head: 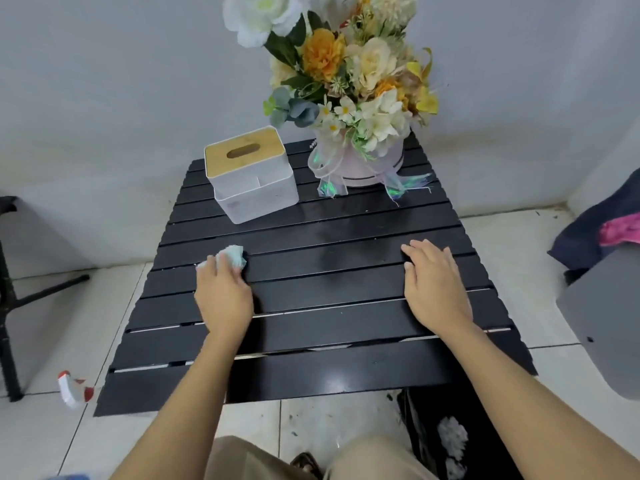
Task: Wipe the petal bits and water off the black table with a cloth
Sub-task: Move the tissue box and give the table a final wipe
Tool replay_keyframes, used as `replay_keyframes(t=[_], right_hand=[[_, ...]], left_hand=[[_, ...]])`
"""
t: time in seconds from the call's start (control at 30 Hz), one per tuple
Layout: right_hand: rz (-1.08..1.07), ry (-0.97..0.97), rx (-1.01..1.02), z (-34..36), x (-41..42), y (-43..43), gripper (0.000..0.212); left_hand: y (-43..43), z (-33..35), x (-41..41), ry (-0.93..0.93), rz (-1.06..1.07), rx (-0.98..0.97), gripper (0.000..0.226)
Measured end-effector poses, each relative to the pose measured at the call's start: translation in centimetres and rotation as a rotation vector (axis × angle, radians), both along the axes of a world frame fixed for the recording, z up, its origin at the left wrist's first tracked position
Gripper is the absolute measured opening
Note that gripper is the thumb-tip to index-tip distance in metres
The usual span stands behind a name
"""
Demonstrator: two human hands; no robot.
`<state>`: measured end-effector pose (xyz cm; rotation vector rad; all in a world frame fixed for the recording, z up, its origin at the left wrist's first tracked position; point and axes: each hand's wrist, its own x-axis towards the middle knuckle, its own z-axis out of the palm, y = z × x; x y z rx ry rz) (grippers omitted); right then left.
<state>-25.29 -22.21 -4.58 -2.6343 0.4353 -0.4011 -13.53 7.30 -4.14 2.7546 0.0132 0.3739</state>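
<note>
Your knees (374,459) sit just below the black table (346,372). Your left hand (224,294) curls its fingers around a crumpled pale cloth (231,255), pressing it onto a slat left of centre. Your right hand (434,285) rests flat on the slats, fingers straight and close together.

Black table (346,278): tissue box (251,174), flower arrangement (362,109), cloth (231,255).
</note>
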Motion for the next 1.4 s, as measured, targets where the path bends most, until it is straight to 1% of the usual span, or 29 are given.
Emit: replay_keyframes(t=[0.03, 0.1, 0.13, 0.2, 0.23, 0.27, 0.3, 0.33, 0.4, 0.43, 0.47, 0.53, 0.57, 0.6, 0.63, 0.7, 0.73, 0.77, 0.8, 0.87, 0.9, 0.93, 0.97, 1.03, 1.13, 1.2, 1.27, 1.33, 1.4], right_hand=[[0.002, 0.004, 0.001, 0.0, 0.1, -0.1, 0.038], [0.005, 0.011, 0.008, -0.1, 0.1, -0.2, 0.039], [0.015, 0.012, 0.017, -0.2, 0.2, -0.2, 0.038], [0.035, -0.016, 0.093, -0.1, 0.1, -0.4, 0.037], [0.038, -0.040, 0.155, 0.2, -0.2, -0.8, 0.036], [0.030, -0.051, 0.200, 0.5, -0.6, -1.6, 0.037], [0.016, -0.057, 0.189, 0.8, -1.0, -2.6, 0.038], [-0.007, -0.053, 0.124, 1.0, -1.5, -4.0, 0.039], [-0.069, 0.033, 0.008, 0.8, -2.3, -6.7, 0.045], [-0.091, 0.104, -0.002, 0.6, -2.6, -7.4, 0.051], [-0.100, 0.164, 0.042, 0.4, -2.9, -7.6, 0.055], [-0.112, 0.213, 0.240, -0.1, -2.9, -7.4, 0.059], [-0.107, 0.218, 0.305, -0.3, -2.9, -7.2, 0.060], [-0.096, 0.212, 0.335, -0.2, -2.8, -7.2, 0.059], [-0.083, 0.197, 0.359, -0.1, -2.8, -7.2, 0.059], [-0.067, 0.172, 0.440, 0.0, -2.8, -7.5, 0.057], [-0.072, 0.159, 0.501, -0.1, -2.8, -7.7, 0.054], [-0.076, 0.138, 0.571, -0.2, -2.8, -7.9, 0.051], [-0.077, 0.105, 0.644, -0.3, -2.7, -8.0, 0.048], [-0.083, 0.006, 0.803, -0.3, -2.7, -8.2, 0.044], [-0.086, -0.025, 0.873, -0.3, -2.6, -8.3, 0.043], [-0.084, -0.034, 0.926, -0.3, -2.6, -8.4, 0.043], [-0.081, -0.031, 0.963, -0.3, -2.5, -8.6, 0.043], [-0.084, -0.030, 1.018, -0.3, -2.5, -8.7, 0.043], [-0.107, -0.057, 1.085, -0.4, -2.4, -8.9, 0.042], [-0.117, -0.063, 1.098, -0.6, -2.3, -9.1, 0.041], [-0.110, -0.060, 1.108, -0.9, -2.3, -9.3, 0.041], [-0.102, -0.060, 1.108, -1.3, -2.2, -9.4, 0.041], [-0.098, -0.057, 1.107, -1.3, -2.3, -9.3, 0.041]], left_hand=[[-1.8, 0.3, 1.9, 0.022, 0.023, -0.003, 0.022], [-7.6, 0.5, 3.8, 0.031, -0.114, 0.029, 0.026], [-10.8, 0.4, 3.6, 0.014, -0.244, 0.035, 0.028], [-15.5, 0.3, 1.1, -0.038, -0.626, 0.037, 0.027], [-16.3, 0.3, -0.2, -0.022, -0.806, 0.015, 0.029], [-16.3, 0.2, -0.7, -0.003, -0.910, -0.006, 0.031], [-15.4, 0.2, -0.5, -0.003, -0.905, -0.029, 0.031], [-14.4, 0.1, 0.3, -0.026, -0.806, -0.045, 0.030], [-13.4, 0.0, 2.3, -0.053, -0.503, -0.043, 0.027], [-13.9, 0.2, 3.4, -0.044, -0.377, -0.027, 0.026], [-15.2, 0.4, 4.4, -0.027, -0.289, -0.014, 0.027], [-18.8, 0.7, 5.2, 0.029, -0.196, 0.021, 0.036], [-20.5, 0.7, 5.1, 0.046, -0.210, 0.040, 0.040], [-22.0, 0.7, 4.7, 0.037, -0.299, 0.059, 0.042], [-23.0, 0.8, 3.9, 0.001, -0.470, 0.060, 0.040], [-22.3, 0.7, 1.4, -0.013, -0.948, -0.004, 0.029], [-20.8, 0.8, 0.7, 0.007, -1.113, -0.028, 0.029], [-18.9, 0.7, 0.7, 0.012, -1.188, -0.014, 0.031], [-17.1, 0.5, 1.2, -0.009, -1.150, 0.014, 0.034], [-14.6, 0.0, 3.0, -0.014, -0.828, -0.011, 0.036], [-14.8, -0.2, 3.8, 0.000, -0.634, -0.035, 0.034], [-16.1, -0.2, 4.2, 0.004, -0.493, -0.046, 0.031], [-18.1, -0.1, 4.0, -0.011, -0.447, -0.040, 0.027], [-22.6, 0.1, 2.5, -0.052, -0.546, -0.021, 0.023], [-26.3, 0.1, -3.1, -0.080, -0.901, -0.044, 0.026], [-24.4, 0.6, -8.3, 0.002, -1.152, -0.069, 0.033], [-19.7, 1.2, -11.8, 0.105, -1.304, -0.100, 0.038], [-14.7, 1.2, -11.6, 0.123, -1.274, -0.133, 0.038], [-12.0, 1.0, -8.3, 0.065, -1.062, -0.135, 0.038]])
